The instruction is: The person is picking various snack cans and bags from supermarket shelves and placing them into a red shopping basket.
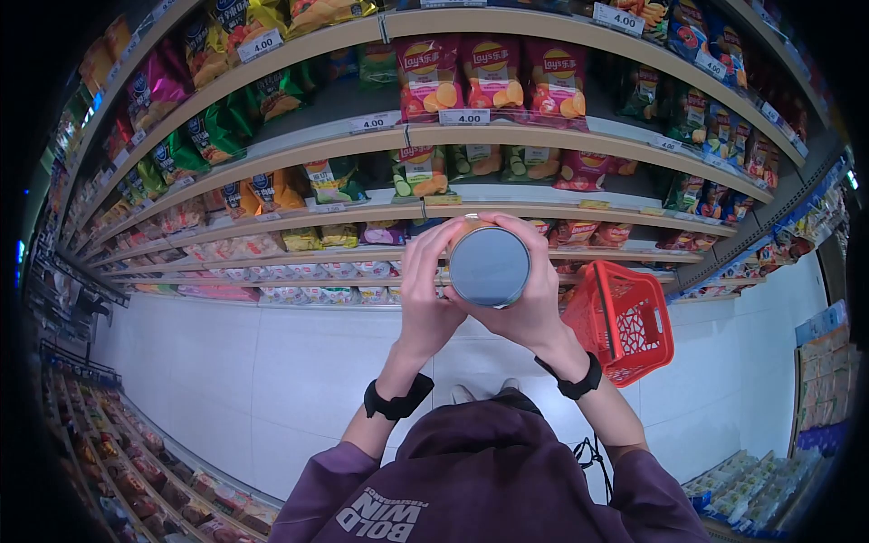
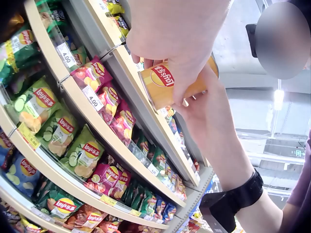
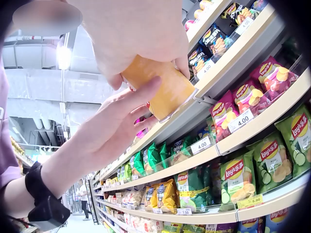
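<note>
Chip can (image 1: 490,265) is up on the near side of the snack shelves (image 1: 534,138). Left hand (image 1: 427,282) and right hand (image 1: 534,303) both curled round it. Red basket (image 1: 640,290) to the right.

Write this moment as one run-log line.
left grip: holds canister | right grip: holds canister | canister: yellow, Lay's-branded | red basket: person's right
</note>
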`<state>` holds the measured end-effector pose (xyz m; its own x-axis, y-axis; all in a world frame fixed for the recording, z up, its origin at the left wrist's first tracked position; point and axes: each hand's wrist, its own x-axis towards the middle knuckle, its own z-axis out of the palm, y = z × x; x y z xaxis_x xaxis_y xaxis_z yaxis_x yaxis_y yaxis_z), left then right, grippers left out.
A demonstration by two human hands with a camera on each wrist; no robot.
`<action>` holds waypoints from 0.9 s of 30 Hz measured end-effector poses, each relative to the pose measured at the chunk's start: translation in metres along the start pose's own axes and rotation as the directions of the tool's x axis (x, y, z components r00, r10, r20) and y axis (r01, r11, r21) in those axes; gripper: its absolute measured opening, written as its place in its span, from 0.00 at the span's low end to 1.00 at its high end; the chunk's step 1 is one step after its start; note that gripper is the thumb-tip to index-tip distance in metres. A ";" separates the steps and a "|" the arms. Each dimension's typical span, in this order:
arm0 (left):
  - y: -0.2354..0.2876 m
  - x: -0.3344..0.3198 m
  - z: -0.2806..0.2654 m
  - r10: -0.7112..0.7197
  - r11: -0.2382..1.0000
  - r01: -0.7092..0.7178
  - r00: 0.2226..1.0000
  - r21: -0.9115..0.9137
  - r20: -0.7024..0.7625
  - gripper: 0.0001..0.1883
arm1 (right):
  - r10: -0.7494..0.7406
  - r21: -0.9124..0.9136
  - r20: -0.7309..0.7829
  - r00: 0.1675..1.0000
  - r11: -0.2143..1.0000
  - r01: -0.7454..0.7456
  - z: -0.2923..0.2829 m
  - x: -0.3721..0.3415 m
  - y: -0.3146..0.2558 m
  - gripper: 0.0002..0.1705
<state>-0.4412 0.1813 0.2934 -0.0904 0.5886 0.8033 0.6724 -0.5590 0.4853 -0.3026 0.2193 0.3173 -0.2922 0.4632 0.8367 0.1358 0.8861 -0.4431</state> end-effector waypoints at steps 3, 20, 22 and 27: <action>-0.002 0.001 -0.002 0.014 1.000 -0.014 1.000 0.008 0.011 0.32 | 0.017 0.020 0.020 1.000 1.000 -0.018 -0.003 0.000 -0.002 0.51; 0.012 0.000 0.006 -0.023 0.979 0.056 0.985 0.194 -0.169 0.33 | 0.263 0.214 -0.151 0.953 0.950 -0.228 0.000 -0.038 0.003 0.40; 0.012 -0.003 0.012 -0.290 0.954 0.261 0.929 -0.150 -0.231 0.32 | 0.484 0.506 -0.159 0.861 0.788 -0.350 0.006 -0.039 0.002 0.36; -0.017 -0.029 0.012 -0.587 -0.029 0.733 0.538 -0.680 0.605 0.23 | 0.815 0.792 0.141 0.562 0.248 -0.559 0.006 -0.048 0.015 0.25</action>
<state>-0.4409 0.1807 0.2576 0.0012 0.9981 -0.0610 -0.5851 0.0502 0.8094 -0.2921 0.2100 0.2691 -0.1874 0.9802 0.0636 -0.5524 -0.0516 -0.8320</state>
